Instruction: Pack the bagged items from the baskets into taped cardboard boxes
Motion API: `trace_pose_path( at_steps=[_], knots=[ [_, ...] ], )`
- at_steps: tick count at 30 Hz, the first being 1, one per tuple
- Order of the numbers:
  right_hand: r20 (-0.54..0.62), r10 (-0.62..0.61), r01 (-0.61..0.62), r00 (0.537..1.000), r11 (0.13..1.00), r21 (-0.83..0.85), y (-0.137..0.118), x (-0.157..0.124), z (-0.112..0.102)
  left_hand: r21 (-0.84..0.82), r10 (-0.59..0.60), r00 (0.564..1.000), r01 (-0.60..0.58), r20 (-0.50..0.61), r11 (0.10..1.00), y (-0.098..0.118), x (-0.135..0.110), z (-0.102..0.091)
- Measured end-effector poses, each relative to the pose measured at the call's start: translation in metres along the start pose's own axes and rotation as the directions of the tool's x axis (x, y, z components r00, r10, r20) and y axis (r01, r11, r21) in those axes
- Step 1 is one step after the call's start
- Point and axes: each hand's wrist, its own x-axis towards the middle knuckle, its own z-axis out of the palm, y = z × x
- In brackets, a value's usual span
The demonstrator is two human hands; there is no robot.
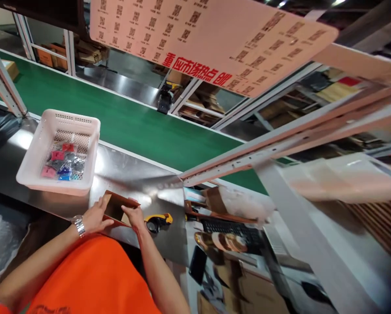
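Observation:
A small brown cardboard box (115, 206) lies open on the steel worktop, close to my body. My left hand (97, 216), with a metal watch on the wrist, grips the box's left side, fingers curled round the flap. My right hand (134, 216) holds the box's right side, fingers closed on the edge. A yellow and black tape dispenser (158, 221) sits just right of my right hand.
A white plastic basket (38, 152) holds several small coloured packets at the left. A green conveyor belt (133, 122) runs behind the steel worktop (136, 174). Tape rolls (221, 241) and a keyboard (228, 229) lie to the right. A code sheet (198, 39) hangs overhead.

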Motion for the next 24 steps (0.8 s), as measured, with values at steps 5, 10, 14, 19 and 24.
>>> trace_pose_path(
  at_steps=[5, 10, 14, 19, 24],
  knots=[
    [0.083, 0.039, -0.04, 0.996, 0.999, 0.007, -0.018, -0.003, -0.004, 0.163, -0.094, 0.996, 0.094, -0.009, 0.982, 0.014, 0.031, 0.004],
    [0.171, 0.144, -0.164, 0.975, 0.98, 0.112, -0.026, -0.006, -0.01, -0.098, -0.261, 0.964, 0.255, -0.054, 0.962, 0.002, 0.052, 0.014],
    [0.106, 0.162, -0.179, 0.981, 0.968, 0.175, -0.017, -0.014, -0.011, -0.414, -0.291, 0.946, 0.208, -0.147, 0.886, -0.017, 0.052, 0.03],
    [0.023, 0.066, -0.066, 0.998, 0.997, 0.028, 0.003, -0.024, -0.016, -0.573, -0.295, 0.943, 0.158, -0.154, 0.804, -0.029, 0.057, 0.04],
    [-0.279, -0.011, -0.066, 0.96, 0.962, -0.265, 0.016, -0.021, -0.055, -0.539, -0.268, 0.953, 0.155, -0.138, 0.828, -0.032, 0.066, 0.041]
  ],
)
